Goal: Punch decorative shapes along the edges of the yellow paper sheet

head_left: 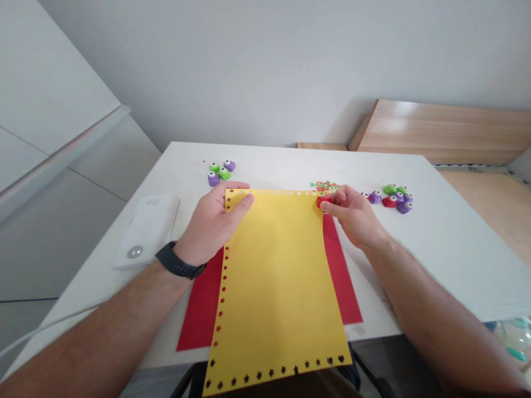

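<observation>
A yellow sheet of paper is held up over the table, with small star and other shapes cut along its left, top and bottom edges. My left hand pinches its upper left corner, thumb on the front. At the upper right corner, my right hand is closed on a small red craft punch, which sits over the paper's edge. Beneath the yellow sheet lies red paper, mostly covered. Just behind my right hand is a scatter of green and red paper bits.
Purple and green punches stand at the back left, with more punches in several colours at the right. A white device with a round silver button lies left on the white table. A white cable runs at the left edge.
</observation>
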{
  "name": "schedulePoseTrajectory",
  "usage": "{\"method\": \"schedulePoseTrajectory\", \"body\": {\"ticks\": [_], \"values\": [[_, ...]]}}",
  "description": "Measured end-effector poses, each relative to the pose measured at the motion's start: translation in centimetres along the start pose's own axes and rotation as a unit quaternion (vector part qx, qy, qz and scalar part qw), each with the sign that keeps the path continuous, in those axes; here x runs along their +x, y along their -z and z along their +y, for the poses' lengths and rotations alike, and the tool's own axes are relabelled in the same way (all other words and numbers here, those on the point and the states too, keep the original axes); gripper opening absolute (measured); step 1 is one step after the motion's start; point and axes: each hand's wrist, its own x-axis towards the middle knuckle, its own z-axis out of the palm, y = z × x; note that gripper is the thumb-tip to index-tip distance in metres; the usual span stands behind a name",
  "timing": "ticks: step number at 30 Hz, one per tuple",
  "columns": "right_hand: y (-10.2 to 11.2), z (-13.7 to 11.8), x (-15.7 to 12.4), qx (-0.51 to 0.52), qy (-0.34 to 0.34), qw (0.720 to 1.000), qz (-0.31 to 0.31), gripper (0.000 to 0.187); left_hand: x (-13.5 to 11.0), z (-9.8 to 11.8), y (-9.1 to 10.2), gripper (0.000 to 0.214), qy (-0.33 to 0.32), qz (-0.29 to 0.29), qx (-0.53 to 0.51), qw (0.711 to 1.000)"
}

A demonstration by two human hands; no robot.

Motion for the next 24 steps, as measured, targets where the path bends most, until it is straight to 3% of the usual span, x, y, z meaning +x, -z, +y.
{"method": "schedulePoseTrajectory", "body": {"ticks": [5, 8, 11, 17, 24], "values": [[-0.3, 0.2, 0.2, -0.023, -0.001, 1.000, -0.005, 0.057, 0.2, -0.7, 0.0, 0.052, -0.076, 0.030, 0.069, 0.994], [-0.6, 0.3, 0.2, -0.030, 0.001, 0.999, -0.019, 0.059, 0.3, -0.5, -0.2, 0.050, -0.177, 0.077, 0.153, 0.969], [-0.8, 0.4, 0.1, -0.038, 0.002, 0.999, -0.034, 0.059, 0.4, 0.3, -0.6, 0.047, -0.245, 0.088, 0.215, 0.941], [-1.0, 0.8, -0.1, -0.053, 0.013, 0.997, -0.054, 0.055, 0.9, 2.6, -3.3, 0.058, -0.292, -0.053, 0.253, 0.921], [-1.0, 0.7, -0.2, -0.055, 0.022, 0.996, -0.069, 0.051, 4.2, 4.4, -6.7, 0.061, -0.295, -0.190, 0.271, 0.896]]}}
